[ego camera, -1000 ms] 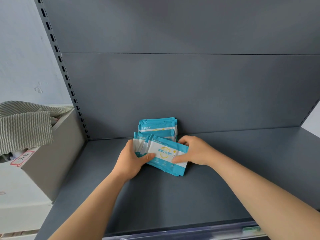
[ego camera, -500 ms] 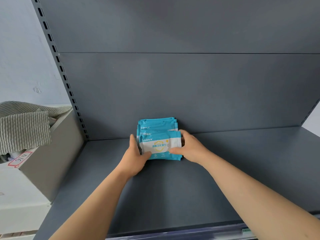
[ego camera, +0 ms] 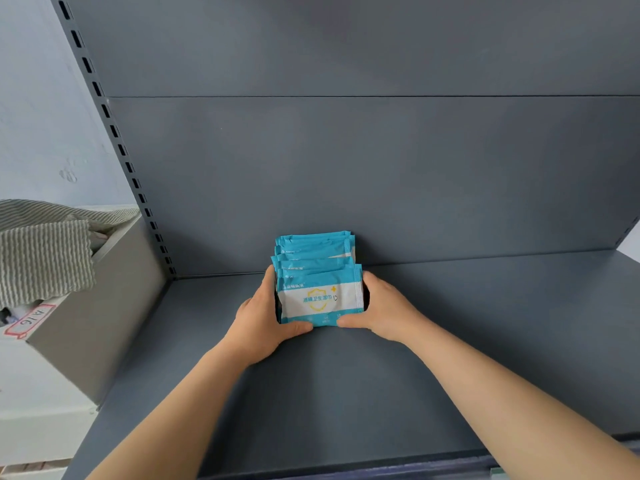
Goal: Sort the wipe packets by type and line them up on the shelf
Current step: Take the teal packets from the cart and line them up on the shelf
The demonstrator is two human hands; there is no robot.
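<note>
On the dark grey metal shelf, two forearms reach in from the near edge. The left hand and the right hand clasp the teal and white plastic wipe packets from either side. The fingers lie along the packets' short edges and both thumbs are tucked under the near bottom edge, so the hands are narrow and holding the bunch.

The likely trouble is slippage. The glossy film looks slick, and if the squeeze loosens unevenly the leaning packets could fan out or slide flat toward the near side. Pushing too hard toward the far side could buckle the soft pouches and skew the line.

The packets are flat, soft pouches with crimped ends, all apparently one type. The nearest one faces the camera and shows a white band with a yellow shield mark and blue lettering. The others overlap behind it, each a little higher, and the farthest leans on the grey back panel. They sit left of the shelf's middle.

Off to the left, beyond the slotted upright, a cardboard box holds a striped cloth.
</note>
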